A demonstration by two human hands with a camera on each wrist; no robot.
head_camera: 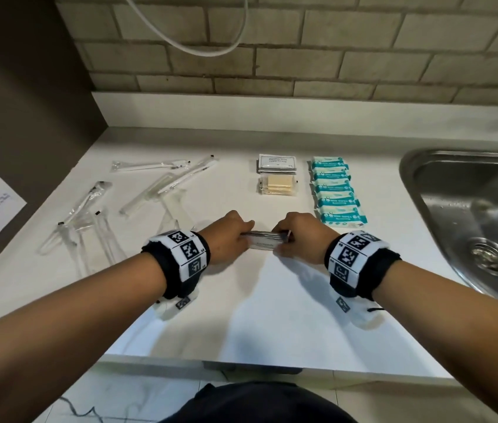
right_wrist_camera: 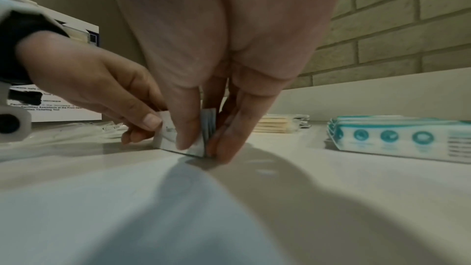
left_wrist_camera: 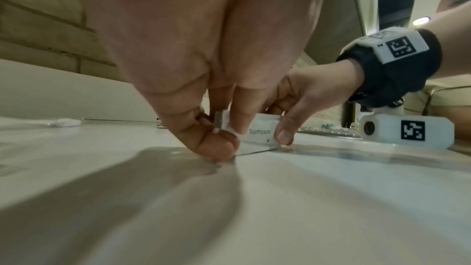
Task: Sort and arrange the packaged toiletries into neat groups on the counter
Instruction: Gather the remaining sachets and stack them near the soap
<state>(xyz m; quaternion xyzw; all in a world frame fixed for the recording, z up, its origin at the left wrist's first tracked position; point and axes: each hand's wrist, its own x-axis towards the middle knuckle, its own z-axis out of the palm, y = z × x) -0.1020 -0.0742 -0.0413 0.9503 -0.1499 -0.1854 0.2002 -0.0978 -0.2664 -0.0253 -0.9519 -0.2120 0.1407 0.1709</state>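
In the head view, a small stack of toothpaste packets (head_camera: 264, 239) is pinched at its two ends, on edge on the white tabletop (head_camera: 272, 315), by the left hand (head_camera: 229, 236) and the right hand (head_camera: 299, 236). Beyond it, shampoo sachets (head_camera: 277, 163) and a pack of cotton buds (head_camera: 277, 184) are set in a column, with a row of teal wipe packs (head_camera: 337, 192) to their right. Wrapped toothbrushes (head_camera: 162, 187) are scattered at the left; a steel sink (head_camera: 470, 215) is seen at the right.

In the left wrist view, the stack's end (left_wrist_camera: 224, 123) is clamped between thumb and fingers (left_wrist_camera: 216, 146); "Toothpaste" is printed on the front packet.

In the right wrist view, the other end (right_wrist_camera: 201, 138) is gripped between thumb and fingers (right_wrist_camera: 226, 138).
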